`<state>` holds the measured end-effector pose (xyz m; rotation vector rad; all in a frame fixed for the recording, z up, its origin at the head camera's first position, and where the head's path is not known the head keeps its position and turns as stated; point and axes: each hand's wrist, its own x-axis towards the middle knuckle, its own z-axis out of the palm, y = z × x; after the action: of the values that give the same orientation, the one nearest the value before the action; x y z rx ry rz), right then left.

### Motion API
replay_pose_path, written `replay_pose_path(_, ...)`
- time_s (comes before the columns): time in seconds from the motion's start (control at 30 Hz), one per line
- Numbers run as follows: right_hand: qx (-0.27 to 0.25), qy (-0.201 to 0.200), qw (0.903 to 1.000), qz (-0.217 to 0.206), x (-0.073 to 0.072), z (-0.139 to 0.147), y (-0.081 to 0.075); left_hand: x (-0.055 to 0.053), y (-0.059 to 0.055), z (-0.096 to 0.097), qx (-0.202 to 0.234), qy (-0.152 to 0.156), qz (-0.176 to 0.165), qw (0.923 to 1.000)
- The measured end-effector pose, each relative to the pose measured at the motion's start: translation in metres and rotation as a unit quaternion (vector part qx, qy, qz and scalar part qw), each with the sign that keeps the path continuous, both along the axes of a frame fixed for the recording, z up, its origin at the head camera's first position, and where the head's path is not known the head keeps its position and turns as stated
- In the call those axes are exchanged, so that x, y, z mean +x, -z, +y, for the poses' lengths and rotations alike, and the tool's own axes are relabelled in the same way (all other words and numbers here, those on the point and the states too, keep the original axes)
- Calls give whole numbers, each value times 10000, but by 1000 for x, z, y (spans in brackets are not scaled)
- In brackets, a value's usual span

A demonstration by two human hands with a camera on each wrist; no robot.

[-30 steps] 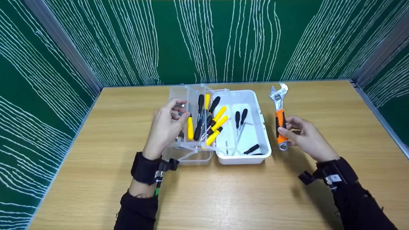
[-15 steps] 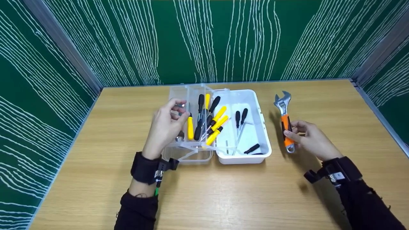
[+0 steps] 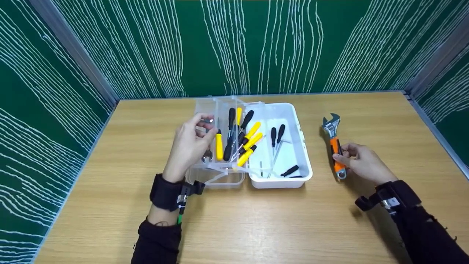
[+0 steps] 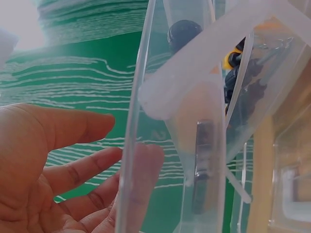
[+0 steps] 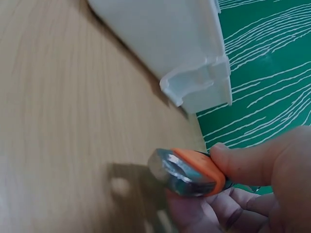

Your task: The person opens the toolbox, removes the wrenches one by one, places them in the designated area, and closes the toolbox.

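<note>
My right hand (image 3: 364,162) pinches the orange and black handle of an adjustable wrench (image 3: 336,149), to the right of a white toolbox (image 3: 307,175). The wrench's grey jaw end points away. In the right wrist view, its holed handle end sits just above the table. My left hand (image 3: 191,141) is at the toolbox's clear tray (image 3: 220,165). Its fingers are loosely bent and apart in the left wrist view, holding nothing, with a fingertip seen through the clear wall. Yellow screwdrivers (image 3: 253,142) and black-handled ones (image 3: 228,149) lie in the clear tray.
Inside the white box lie several thin black-handled tools (image 3: 281,132) and a short black handle (image 3: 290,171). The wooden table (image 3: 256,227) is bounded by green walls (image 3: 253,44) with white wavy lines.
My right hand has moved right and toward me with the wrench, which has come lower to the table and tilted further. The left hand has stayed in place.
</note>
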<state>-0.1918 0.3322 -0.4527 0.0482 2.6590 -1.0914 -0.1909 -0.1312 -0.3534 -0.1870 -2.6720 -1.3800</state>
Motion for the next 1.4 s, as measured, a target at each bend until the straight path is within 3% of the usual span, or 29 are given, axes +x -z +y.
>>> replay_pose_path(0.23,295,-36,9995,-88,1,9,0,0,-2,-4,-75,-93,95,9999)
replay_pose_path(0.8,571,143,9979,-265,0,13,0,2,-4,-8,-858,-642,159,9941)
replay_pose_path(1.0,638,161,9975,-271,-2,13,0,2,-4,-10,-1012,-683,238,9922)
replay_pose_path(1.2,875,85,9961,40,-2,12,0,0,-3,-13,-1096,-641,394,9911)
replay_pose_path(1.4,998,156,9949,83,-4,8,1,0,-3,-15,-1121,-649,325,9910)
